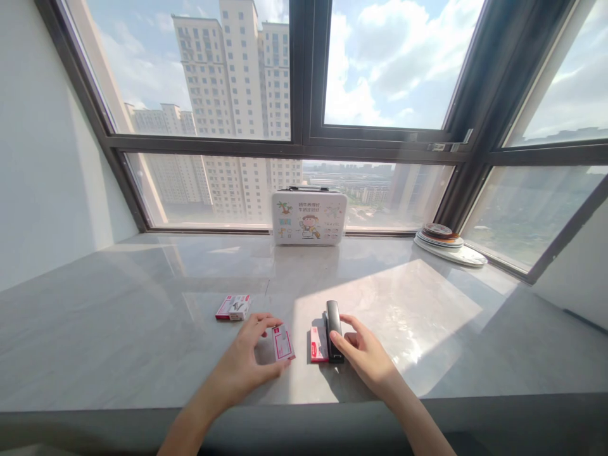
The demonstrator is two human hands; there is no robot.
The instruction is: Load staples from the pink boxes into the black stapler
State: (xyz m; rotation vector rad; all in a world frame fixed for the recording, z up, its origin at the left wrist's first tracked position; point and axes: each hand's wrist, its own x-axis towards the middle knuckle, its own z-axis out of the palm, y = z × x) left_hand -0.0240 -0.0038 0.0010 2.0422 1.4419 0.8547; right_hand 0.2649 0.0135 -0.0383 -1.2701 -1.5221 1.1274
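My left hand [254,354] has its thumb at the near end and its fingers at the far end of a small white and pink staple box [284,344]. A black stapler [334,329] is gripped by my right hand [363,354], the thumb on its near side and the fingers round its right side. Close against the stapler's left side lies a red and white box [318,345], partly covered by it. Farther left, beyond my left hand, are more small pink and white boxes [234,307], one with a stapler picture.
A white case [310,218] with cartoon prints and a black handle stands against the window. Several stacked plates or discs [446,244] sit in the back right corner. The pale stone sill [118,342] ends at a front edge near my forearms.
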